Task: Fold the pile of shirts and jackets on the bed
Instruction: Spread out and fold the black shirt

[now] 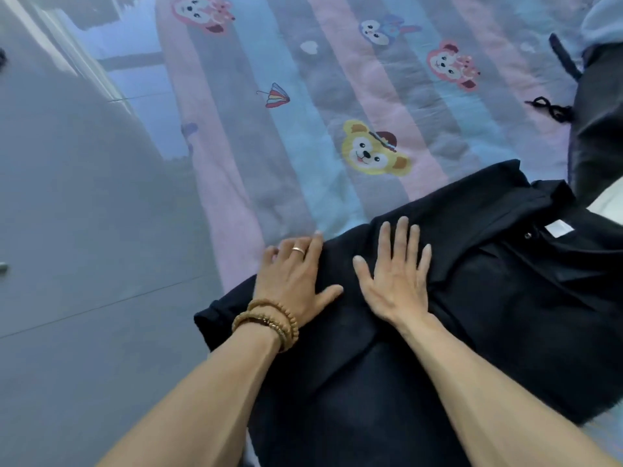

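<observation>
Dim bluish light, wide-angle edge warp

- One head-worn wide-angle view looks steeply down and forward, tilted, from above the bed (337, 106) edge.
- It sits close over both forearms; the grey floor (84, 264) fills the left side.

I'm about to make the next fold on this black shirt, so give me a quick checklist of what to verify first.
1. Left hand flat on the black polo shirt: ok.
2. Right hand flat on it, fingers spread: ok.
3. Collar facing up, label showing: ok.
4. Shirt fully on the bedspread: not ok, the left edge overhangs.
5. Cloth under the hands smooth: cannot tell.
</observation>
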Demonstrator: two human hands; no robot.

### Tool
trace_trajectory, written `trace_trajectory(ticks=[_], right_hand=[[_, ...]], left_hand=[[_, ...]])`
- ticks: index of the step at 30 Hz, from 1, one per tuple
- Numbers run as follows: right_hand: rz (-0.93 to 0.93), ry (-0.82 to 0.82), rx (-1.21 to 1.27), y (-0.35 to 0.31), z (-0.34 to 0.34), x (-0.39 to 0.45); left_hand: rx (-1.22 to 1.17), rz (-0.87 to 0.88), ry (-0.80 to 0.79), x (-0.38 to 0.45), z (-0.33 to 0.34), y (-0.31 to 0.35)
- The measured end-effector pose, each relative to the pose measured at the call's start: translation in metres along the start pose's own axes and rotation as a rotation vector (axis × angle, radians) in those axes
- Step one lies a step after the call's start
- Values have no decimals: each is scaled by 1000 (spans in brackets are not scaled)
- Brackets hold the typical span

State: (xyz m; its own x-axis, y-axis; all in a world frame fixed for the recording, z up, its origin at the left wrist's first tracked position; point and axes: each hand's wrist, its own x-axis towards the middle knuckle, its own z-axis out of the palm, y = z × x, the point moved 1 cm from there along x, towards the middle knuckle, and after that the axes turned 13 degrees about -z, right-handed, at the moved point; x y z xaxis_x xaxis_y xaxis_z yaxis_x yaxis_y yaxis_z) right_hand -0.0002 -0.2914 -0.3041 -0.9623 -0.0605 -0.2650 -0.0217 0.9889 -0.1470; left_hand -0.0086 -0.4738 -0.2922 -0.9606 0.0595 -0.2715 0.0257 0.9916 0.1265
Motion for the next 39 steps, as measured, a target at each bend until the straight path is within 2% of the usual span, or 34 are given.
trace_trajectory(ticks=[2, 3, 7, 11, 13, 15, 16, 18, 20, 21, 23, 25, 27, 30, 32, 36, 37, 39], right_hand=[[-46, -35, -12, -31, 13, -22], [-64, -46, -7, -45, 20, -31], [-156, -89, 20, -101, 36, -61], [-367, -147, 54, -126, 34, -79], [-470, -211, 75, -127, 32, -92], [-551, -259, 129, -117, 23, -106], [-573, -239, 203, -115, 18, -108], [-503, -67, 328, -86, 3, -125], [-371, 180, 262, -43, -9, -137], [-294, 236, 203, -17, -14, -145], [-166, 159, 78, 48, -21, -168], [-104, -39, 16, 105, -22, -195], [-168, -208, 22, 148, -20, -223], [-275, -199, 77, 171, -22, -258], [-286, -173, 54, 185, -21, -269], [-296, -302, -183, 213, -6, -263], [-297, -280, -214, 215, -4, -259], [-294, -137, -222, 220, -1, -250]], left_hand=[[-7, -154, 129, -20, -5, -47], [-33, -201, 135, -28, -4, -70], [-463, -318, -215, -56, -4, -122], [-847, -509, -290, -61, -17, -121], [-964, -639, -250, -65, -19, -121], [-896, -777, -148, -72, -17, -115], [-737, -813, -85, -78, -16, -116], [-374, -672, 38, -98, -14, -84], [-270, -380, 189, -116, -10, -42], [-274, -232, 206, -126, -6, -18], [-269, 34, 160, -154, 5, 36], [-220, 222, 44, -183, 27, 79], [-105, 274, -153, -213, 48, 118], [96, 222, -383, -247, 70, 156], [202, 180, -411, -256, 71, 174], [264, 149, -375, -256, 71, 179], [295, 157, -383, -254, 69, 178], [351, 159, -418, -254, 63, 181]])
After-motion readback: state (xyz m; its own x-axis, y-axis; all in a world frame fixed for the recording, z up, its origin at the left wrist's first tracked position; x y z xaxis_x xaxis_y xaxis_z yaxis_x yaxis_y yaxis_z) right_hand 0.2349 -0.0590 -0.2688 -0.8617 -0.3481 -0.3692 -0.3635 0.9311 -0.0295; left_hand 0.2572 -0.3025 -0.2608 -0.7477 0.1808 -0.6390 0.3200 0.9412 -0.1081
